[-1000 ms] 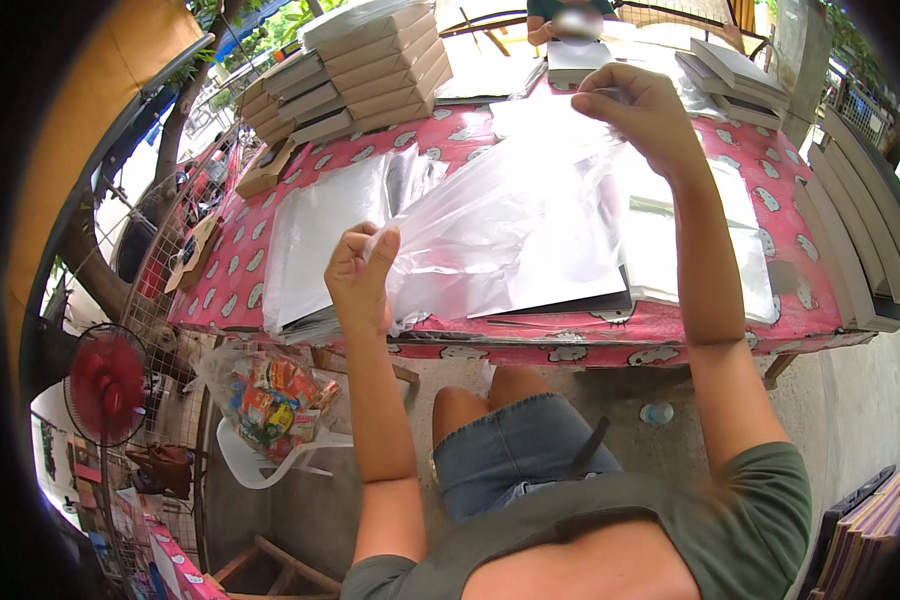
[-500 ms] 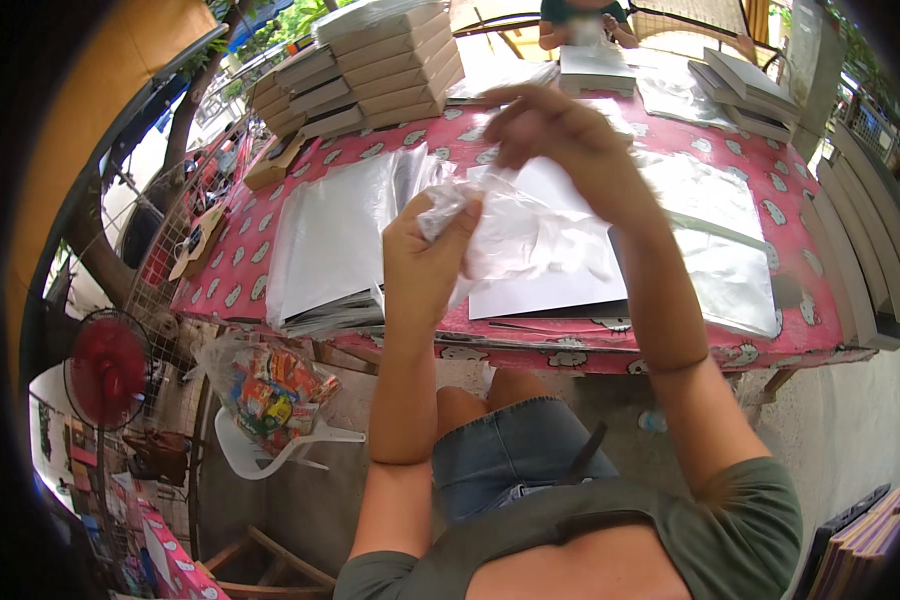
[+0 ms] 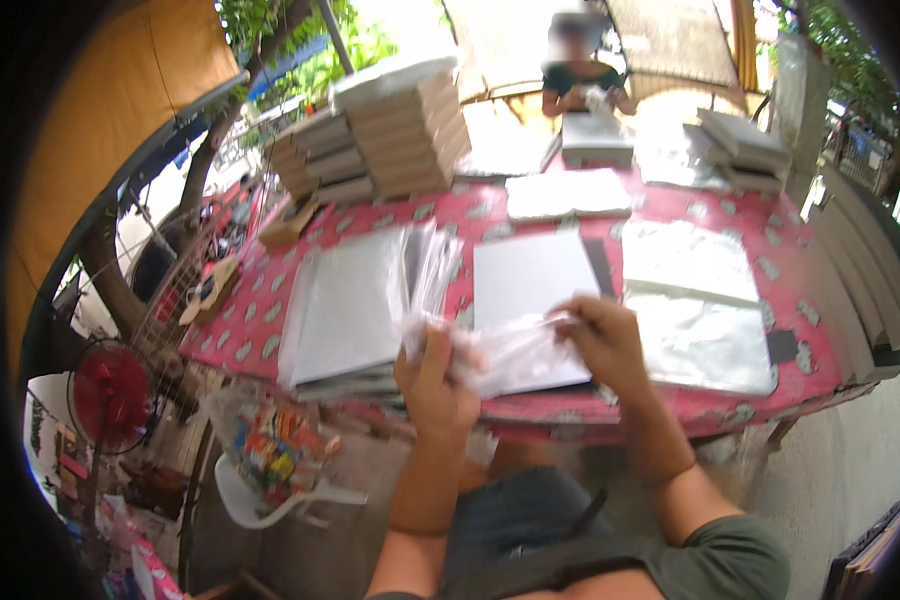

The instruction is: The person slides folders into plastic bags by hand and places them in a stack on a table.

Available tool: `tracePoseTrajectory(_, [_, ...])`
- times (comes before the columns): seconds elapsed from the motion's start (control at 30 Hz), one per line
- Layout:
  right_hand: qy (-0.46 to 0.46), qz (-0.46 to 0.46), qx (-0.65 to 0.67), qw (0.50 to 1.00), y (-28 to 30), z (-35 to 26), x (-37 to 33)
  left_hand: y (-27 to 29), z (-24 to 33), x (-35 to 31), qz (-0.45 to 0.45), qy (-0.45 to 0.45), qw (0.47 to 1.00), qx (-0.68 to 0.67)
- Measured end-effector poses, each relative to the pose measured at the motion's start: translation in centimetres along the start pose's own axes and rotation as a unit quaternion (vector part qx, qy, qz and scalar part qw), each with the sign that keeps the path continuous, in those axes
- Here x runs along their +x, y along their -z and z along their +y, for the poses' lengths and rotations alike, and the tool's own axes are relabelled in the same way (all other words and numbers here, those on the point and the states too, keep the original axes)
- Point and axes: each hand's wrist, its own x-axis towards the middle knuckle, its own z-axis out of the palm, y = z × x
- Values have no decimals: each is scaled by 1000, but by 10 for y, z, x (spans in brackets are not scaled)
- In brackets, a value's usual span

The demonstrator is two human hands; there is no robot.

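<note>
A crumpled see-through plastic bag stretches between my two hands, above the near edge of the table. Its left end is bunched in my left hand, which is closed with the thumb on top. The fingers of my right hand pinch its other end. Beneath the plastic lies a white sheet with a dark board showing at its right edge. To the left is a pile of sheets in plastic sleeves; to the right, flat plastic bags lie stacked. Motion blurs the hands somewhat.
A pink patterned cloth covers the table. Tall stacks of boxes stand at the far left, and grey boxes at the far right. Across the table a person handles something white. A bag of colourful packets rests on a white chair.
The view has tilted up, showing more of the far side. My right hand has come down from above the sheet and now pinches the plastic. My left hand keeps its hold.
</note>
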Motion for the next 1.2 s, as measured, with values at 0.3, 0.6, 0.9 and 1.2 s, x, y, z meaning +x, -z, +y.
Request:
tracePoseTrajectory(0.3, [36, 32, -21, 999, 5, -11, -5, 13, -32, -19, -5, -11, 996, 92])
tracePoseTrajectory(0.6, [115, 97, -95, 984, -2, -8, -5, 20, -8, -1, 19, -84, 995, 58])
tracePoseTrajectory(0.9, [-66, 13, 575, 816, 38, -15, -32, 51, 7, -25, -443, 276, 846, 113])
tracePoseTrajectory(1.2, [-311, -305, 442, 784, 37, 31, -76, 125, 45, -31, -552, 347, 746, 135])
